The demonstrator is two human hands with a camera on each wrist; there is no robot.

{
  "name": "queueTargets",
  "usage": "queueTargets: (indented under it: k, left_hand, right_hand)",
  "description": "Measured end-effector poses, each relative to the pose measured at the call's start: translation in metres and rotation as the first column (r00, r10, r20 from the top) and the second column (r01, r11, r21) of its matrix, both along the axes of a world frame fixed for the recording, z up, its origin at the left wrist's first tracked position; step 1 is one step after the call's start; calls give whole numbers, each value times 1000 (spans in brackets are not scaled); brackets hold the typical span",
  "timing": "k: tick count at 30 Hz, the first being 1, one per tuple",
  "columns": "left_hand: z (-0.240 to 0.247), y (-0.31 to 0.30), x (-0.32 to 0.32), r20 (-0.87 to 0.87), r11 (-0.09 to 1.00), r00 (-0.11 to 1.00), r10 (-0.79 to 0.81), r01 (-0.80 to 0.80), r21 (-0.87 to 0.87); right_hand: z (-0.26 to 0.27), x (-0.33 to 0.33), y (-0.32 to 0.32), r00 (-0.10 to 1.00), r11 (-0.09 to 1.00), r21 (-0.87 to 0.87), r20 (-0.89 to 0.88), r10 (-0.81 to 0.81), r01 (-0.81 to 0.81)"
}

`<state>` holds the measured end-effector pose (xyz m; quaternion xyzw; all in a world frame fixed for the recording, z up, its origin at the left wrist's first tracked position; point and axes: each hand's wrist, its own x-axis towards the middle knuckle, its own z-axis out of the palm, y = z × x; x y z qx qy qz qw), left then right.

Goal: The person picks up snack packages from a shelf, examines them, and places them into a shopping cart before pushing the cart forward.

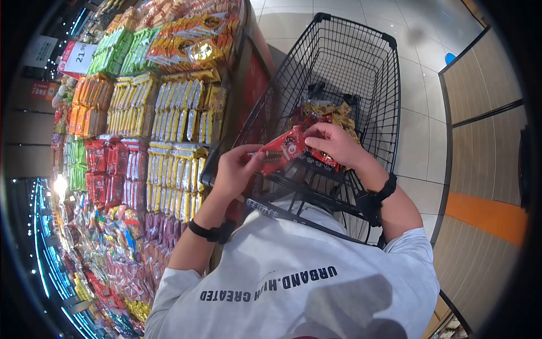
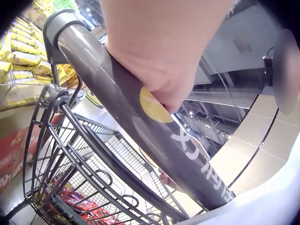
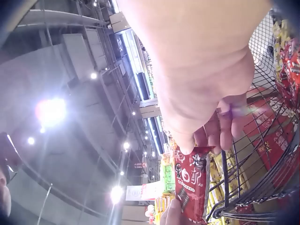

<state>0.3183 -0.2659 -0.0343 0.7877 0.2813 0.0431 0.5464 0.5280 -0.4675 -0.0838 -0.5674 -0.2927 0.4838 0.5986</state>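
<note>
A red snack packet [image 1: 281, 152] is held above the near end of the shopping cart [image 1: 397, 85], one hand at each end of it. My left hand [image 1: 237, 168] grips its left end, thumb on top. At the other end, my right hand [image 1: 334, 144] pinches the corner between thumb and fingers. The right wrist view shows the packet's printed red front [image 3: 191, 171], the right thumb and fingertips at its upper edge and the left thumb [image 3: 174, 211] lower down. In the left wrist view the cart handle [image 2: 112, 93] hides most of the left hand [image 2: 159, 79].
Red and gold snack packets [image 1: 344, 116] lie inside the cart. To the left stands a display [image 1: 178, 116] stacked with yellow, red, green and orange packets, with a price sign [image 1: 79, 55]. Pale floor tiles [image 1: 423, 107] and wood-toned panels [image 1: 480, 147] lie on the right.
</note>
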Motion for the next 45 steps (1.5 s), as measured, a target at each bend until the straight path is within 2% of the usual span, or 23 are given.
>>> queueTargets:
  k: [3, 5, 6, 12, 16, 22, 24, 28, 31, 34, 36, 37, 41, 43, 45]
  left_hand:
    - [2, -1, 1, 14, 1000, 1000, 10, -10, -24]
    - [0, -1, 1, 119, 995, 991, 60, -50, -86]
    - [1, 0, 0, 103, 995, 993, 60, -51, -88]
    - [-1, 1, -3, 144, 997, 986, 79, -81, 10]
    - [-2, 0, -4, 156, 990, 978, 140, -139, -22]
    - [-4, 2, -6, 171, 995, 981, 95, -100, 16]
    - [-3, 4, -5, 141, 997, 988, 70, -72, 11]
    - [-6, 5, -4, 102, 999, 994, 32, -31, -11]
    - [-2, 2, -3, 86, 999, 996, 30, -29, -15]
    - [-4, 5, -5, 97, 1000, 995, 22, -24, 20]
    - [-4, 5, -5, 95, 999, 995, 34, -37, 32]
    - [-5, 5, -6, 93, 998, 995, 44, -49, 45]
    - [-4, 2, -3, 95, 995, 992, 84, -88, 44]
    - [-4, 3, -1, 134, 972, 968, 213, -196, -127]
    - [0, 4, 1, 152, 976, 967, 206, -191, -102]
  right_hand:
    - [-3, 2, 0, 1000, 1000, 0, -7, 10, -10]
    - [-8, 5, -1, 1000, 1000, 18, -18, 16, -16]
    - [-9, 5, 0, 1000, 1000, 11, 13, 12, -12]
    - [-9, 3, -1, 998, 999, 21, 63, 26, -28]
    - [-13, 1, 0, 999, 1000, 9, 51, -3, 2]
    - [-31, -8, 4, 998, 999, 25, -43, 38, -37]
    - [-31, -6, 3, 991, 991, -41, 2, 131, -131]
    - [-18, -12, 4, 991, 998, -31, -129, 42, -47]
    - [-25, -11, 6, 995, 999, -48, -103, 18, -23]
    - [-31, -7, 5, 999, 999, -12, -10, 51, -51]
    - [-32, -5, 5, 991, 997, -39, 115, 63, -59]
    - [-30, -4, 5, 991, 997, -40, 115, 65, -61]
    - [-29, 5, 2, 999, 1000, 14, 37, -13, 12]
    - [-31, 16, -2, 998, 998, 40, 32, -47, 46]
    - [-31, 28, -8, 969, 966, 109, 56, -240, 233]
